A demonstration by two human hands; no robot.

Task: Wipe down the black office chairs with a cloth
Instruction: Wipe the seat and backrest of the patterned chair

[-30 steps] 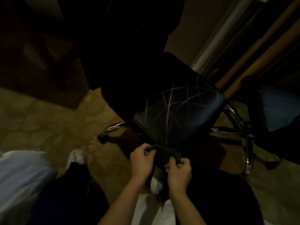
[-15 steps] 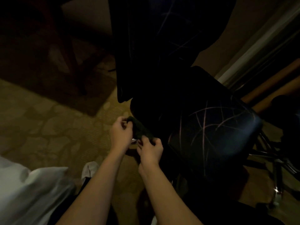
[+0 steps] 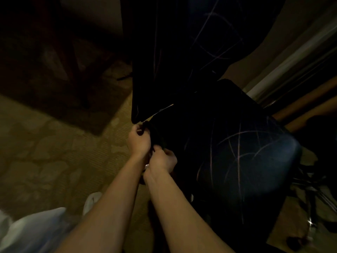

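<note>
Left hand point(image 3: 139, 141): I saw its fingers curled tight, pinching the upper end of the dark cloth point(image 3: 158, 137).
Right hand point(image 3: 162, 160): fingers curled narrow, gripping the cloth's lower end, just below the left hand.
Cloth: bunched between both sets of fingers, pressed against the near left edge of the chair seat point(image 3: 242, 157).
Chair back point(image 3: 175, 52): rose beyond the fingertips, its lower corner just above the left thumb.
Carpet point(image 3: 54, 152): patterned, lay to the left of both hands.
Lighting: dim; I could not tell the cloth's folds.
</note>
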